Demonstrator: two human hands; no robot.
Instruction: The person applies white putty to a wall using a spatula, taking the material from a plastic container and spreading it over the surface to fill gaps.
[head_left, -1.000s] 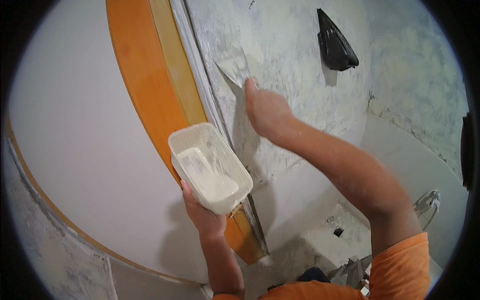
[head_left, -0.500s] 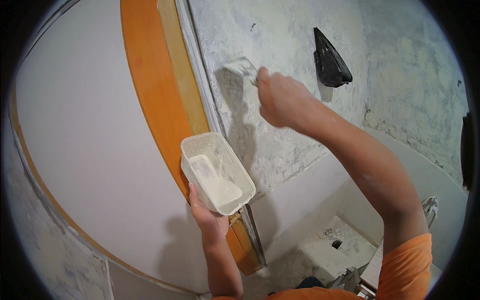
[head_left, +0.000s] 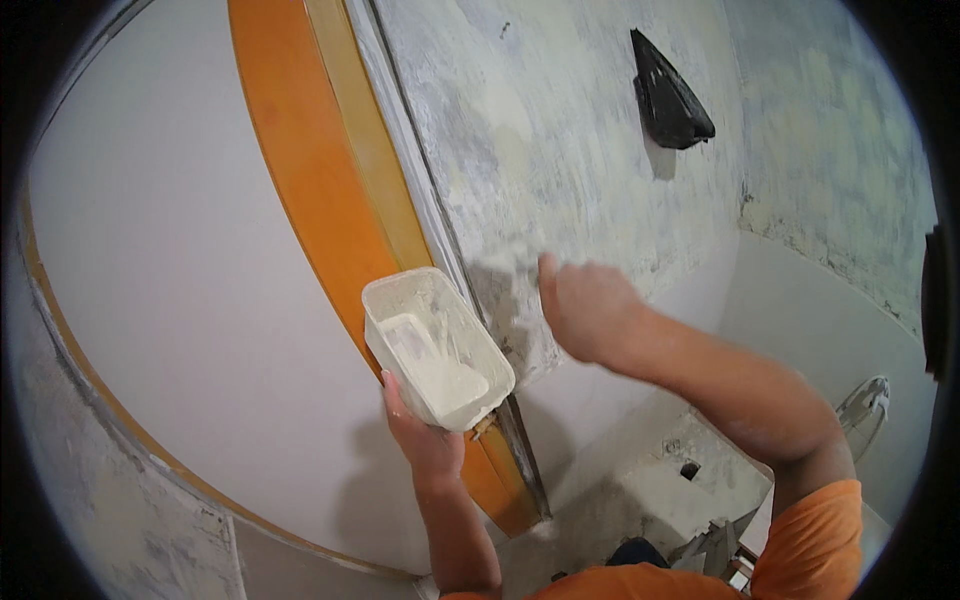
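My left hand (head_left: 428,440) grips a white rectangular plastic tub (head_left: 470,325) from below and the side, thumb along its outer wall. Inside, creamy white putty (head_left: 455,388) covers the low end, and smears coat the sides. To the right of the tub, my right hand (head_left: 595,308) is closed in a fist around a putty knife (head_left: 518,262). Its blade is smeared by motion and points left against the patchy grey-white wall (head_left: 570,130). Whether the blade touches the wall, I cannot tell.
A white door panel (head_left: 180,270) with an orange frame (head_left: 300,150) stands at left. On the wall hangs a black plastic-covered fixture (head_left: 672,100). Below right are a pale ledge with a dark hole (head_left: 690,470) and a coiled whitish hose or cable (head_left: 865,410).
My right hand has swept down the wall with the putty knife, from high up to near the tub's level. My left hand and the tub have hardly moved; the view has shifted slightly.
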